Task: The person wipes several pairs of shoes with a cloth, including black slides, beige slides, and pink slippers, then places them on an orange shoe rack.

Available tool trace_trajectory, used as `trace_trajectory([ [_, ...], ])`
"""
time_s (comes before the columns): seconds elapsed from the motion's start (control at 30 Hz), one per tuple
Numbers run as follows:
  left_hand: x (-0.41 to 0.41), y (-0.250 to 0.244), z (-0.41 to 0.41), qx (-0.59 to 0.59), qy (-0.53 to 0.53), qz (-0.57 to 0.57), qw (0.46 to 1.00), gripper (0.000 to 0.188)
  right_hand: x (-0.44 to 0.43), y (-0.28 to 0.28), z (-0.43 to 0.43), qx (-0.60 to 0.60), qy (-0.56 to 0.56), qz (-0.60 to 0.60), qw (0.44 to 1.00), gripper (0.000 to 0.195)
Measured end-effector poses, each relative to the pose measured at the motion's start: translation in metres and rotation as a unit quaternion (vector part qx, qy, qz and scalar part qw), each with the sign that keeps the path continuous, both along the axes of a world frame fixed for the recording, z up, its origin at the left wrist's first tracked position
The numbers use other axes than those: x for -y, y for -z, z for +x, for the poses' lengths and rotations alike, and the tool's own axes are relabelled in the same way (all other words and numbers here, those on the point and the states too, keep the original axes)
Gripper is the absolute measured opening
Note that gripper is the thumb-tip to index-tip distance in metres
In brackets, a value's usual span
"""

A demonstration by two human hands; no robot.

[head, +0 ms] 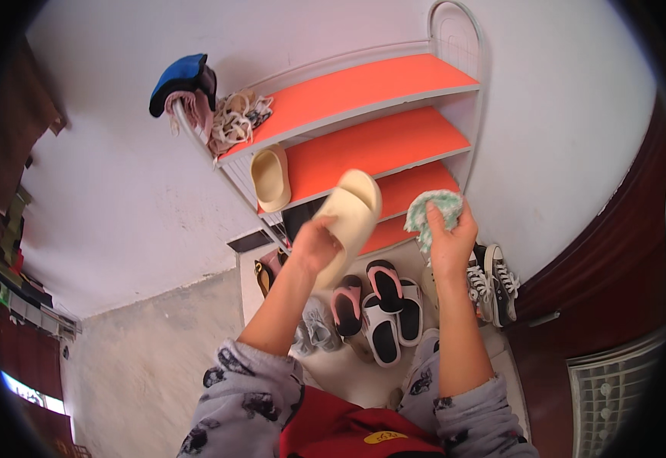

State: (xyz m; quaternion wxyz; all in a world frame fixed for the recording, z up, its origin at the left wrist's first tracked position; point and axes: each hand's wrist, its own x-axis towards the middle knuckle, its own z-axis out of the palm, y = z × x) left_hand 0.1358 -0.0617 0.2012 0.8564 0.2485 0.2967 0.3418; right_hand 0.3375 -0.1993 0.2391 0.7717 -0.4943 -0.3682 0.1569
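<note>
A cream slide sandal (349,220) is gripped in my left hand (317,245), slightly blurred, with its sole turned partly sideways in front of the shoe rack. My right hand (452,237) pinches a crumpled green and white cloth (436,212) between thumb and fingers, apart from the sandal. Another cream slide (270,177) leans at the left end of the second orange shelf (379,143). Behind my left hand, a dark shoe (301,217) shows partly on the shelf below.
The metal rack's top shelf (361,94) bears tangled straps (238,117) at its left; a blue and black item (178,80) hangs over that end. Below stand pink-black slippers (347,306), white-black slides (381,332), grey shoes (320,326) and dark canvas sneakers (503,286). A dark red door (590,275) is at right.
</note>
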Motion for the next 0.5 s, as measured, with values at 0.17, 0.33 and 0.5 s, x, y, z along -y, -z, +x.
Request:
trace_trajectory([
  [0.17,-0.108,-0.009,0.038,-0.020,-0.215,-0.048,0.975,0.014,0.000,-0.002,0.001,-0.023,-0.019,-0.007,1.000,0.018],
  [0.33,-0.198,0.001,0.029,-0.018,-0.266,0.002,0.964,0.017,0.003,-0.007,-0.008,0.000,-0.058,-0.015,0.998,0.028],
  [0.5,-0.241,0.009,0.024,0.008,-0.275,0.056,0.960,0.021,-0.003,0.001,-0.016,0.035,-0.066,-0.026,0.997,0.020],
])
